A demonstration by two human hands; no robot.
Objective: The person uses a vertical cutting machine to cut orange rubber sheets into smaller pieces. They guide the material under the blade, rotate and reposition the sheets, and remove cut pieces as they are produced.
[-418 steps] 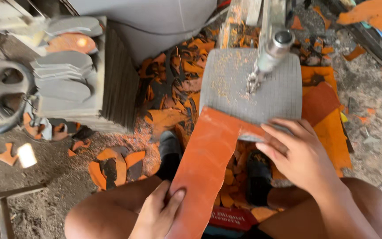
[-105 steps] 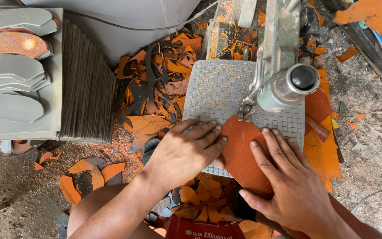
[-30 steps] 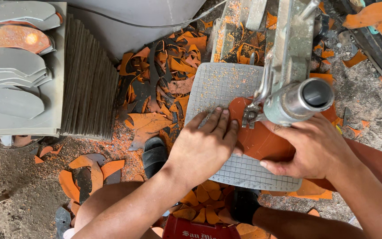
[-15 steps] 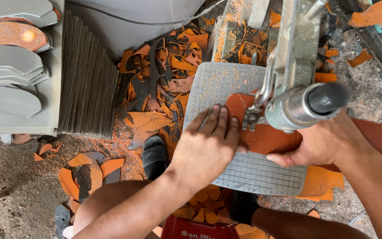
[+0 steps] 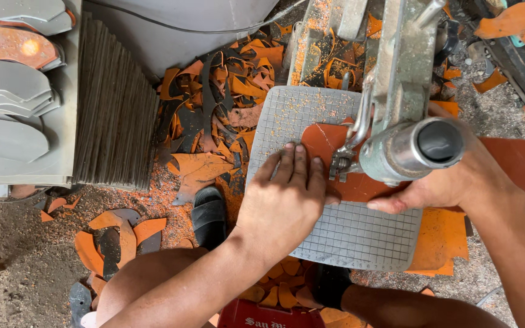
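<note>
Orange sheet (image 5: 326,146) lies flat on my saw's gridded plate (image 5: 347,237), pinned under my left hand (image 5: 284,203) and right hand (image 5: 451,182), both spread open, and fingers so near the blade (image 5: 339,165) could get nicked if it jerks.

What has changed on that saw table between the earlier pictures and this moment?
The long orange sheet is now a rounded piece, turned and fed further under the saw head. The left hand came up onto the gridded table to press it flat; the right hand shifted round to its right side. The table, the grey stack and the floor scraps stayed put.
</note>
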